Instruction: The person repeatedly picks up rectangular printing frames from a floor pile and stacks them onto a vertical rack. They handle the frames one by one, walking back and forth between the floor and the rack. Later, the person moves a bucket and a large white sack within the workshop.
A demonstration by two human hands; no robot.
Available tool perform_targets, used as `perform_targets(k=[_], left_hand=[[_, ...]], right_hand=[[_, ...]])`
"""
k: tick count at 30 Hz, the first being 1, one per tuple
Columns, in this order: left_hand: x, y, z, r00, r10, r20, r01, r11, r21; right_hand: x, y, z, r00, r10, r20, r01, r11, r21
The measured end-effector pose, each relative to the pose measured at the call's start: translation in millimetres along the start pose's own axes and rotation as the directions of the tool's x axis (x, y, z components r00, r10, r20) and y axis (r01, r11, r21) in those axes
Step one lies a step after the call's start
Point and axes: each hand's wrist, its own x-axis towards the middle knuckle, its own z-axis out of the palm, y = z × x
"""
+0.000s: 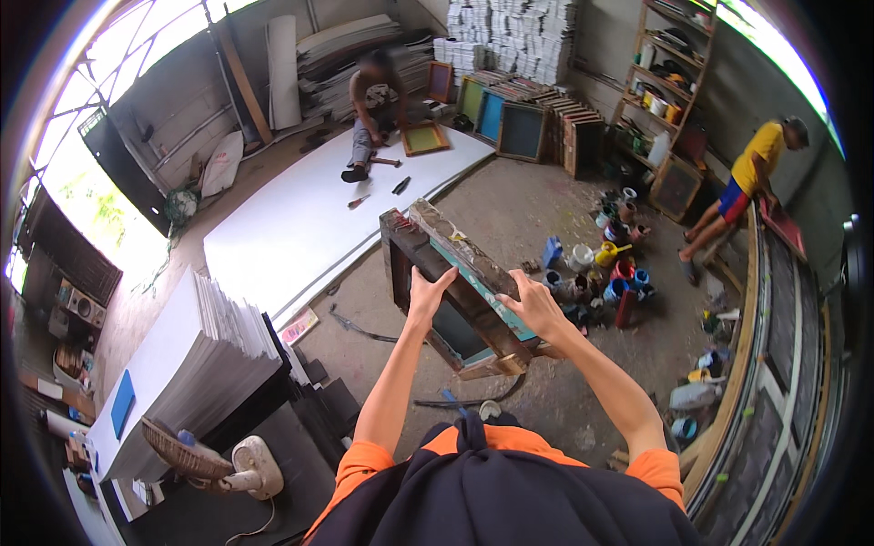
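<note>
Holds stacked wooden frames [482, 318] tilted at picture center. Grips left side with left hand [430, 296], partly closed, and right side with right hand [539, 307], partly closed. Shows paint containers [580, 258] right of center.

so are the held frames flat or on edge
On edge: the frames have narrow sides facing up, under the left hand and right hand.

The person wears an orange shirt [533, 443] with short sleeves; the left sleeve [364, 461] and the right sleeve [657, 471] are plain. Over its middle lies a broad dark cloth [501, 500] (black or very deep navy, hard to tell), softly creased, its far end gathered into a narrow bunch. The left forearm [390, 391] and right forearm [612, 384] are bare.
</note>
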Motion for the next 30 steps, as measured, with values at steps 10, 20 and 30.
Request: perform_targets(k=[10, 20, 30], left_hand=[[172, 13, -3, 0.994, 0.042, -0.101, -0.031, 0.994, 0.107], [426, -16, -40, 1.0, 0.014, 0.009, -0.016, 0.957, 0.291], [613, 31, 14, 0.979, -0.037, 0.202, -0.012, 0.972, 0.235]], right_hand=[[198, 70, 32, 0.991, -0.032, 0.127, 0.026, 0.999, 0.046], [404, 130, 112, 0.989, 0.102, 0.111, -0.109, 0.993, 0.055], [554, 207, 102, 0.969, 0.246, 0.003, -0.245, 0.967, 0.074]])
